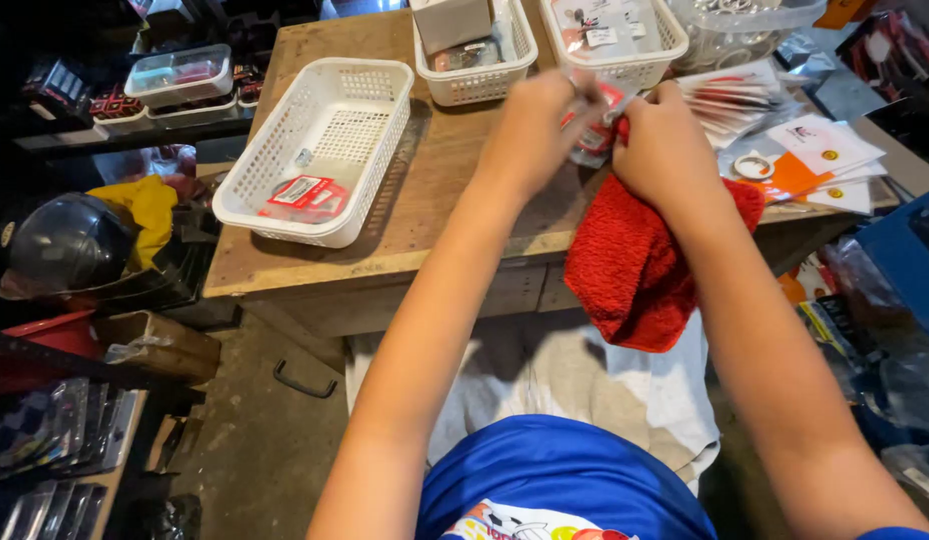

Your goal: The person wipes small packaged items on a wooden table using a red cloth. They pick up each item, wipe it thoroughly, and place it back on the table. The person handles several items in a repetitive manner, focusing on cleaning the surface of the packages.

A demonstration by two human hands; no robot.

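Left hand (530,125) pinches a small clear packet (592,125) above the table (435,200) edge; right hand (665,145) grips a red towel (635,260) hanging off that edge. Risk: the draped towel could slide off if released, and the packet, held by fingertips only, could drop.

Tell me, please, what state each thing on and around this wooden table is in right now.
Left hand: closed on a small clear packet.
Right hand: gripping the red towel.
Red towel: hanging over the table edge.
Left white basket: nearly empty, holds a red-labelled packet.
Middle white basket: filled.
Right white basket: holds packets.
Black helmet: lying beside the table.
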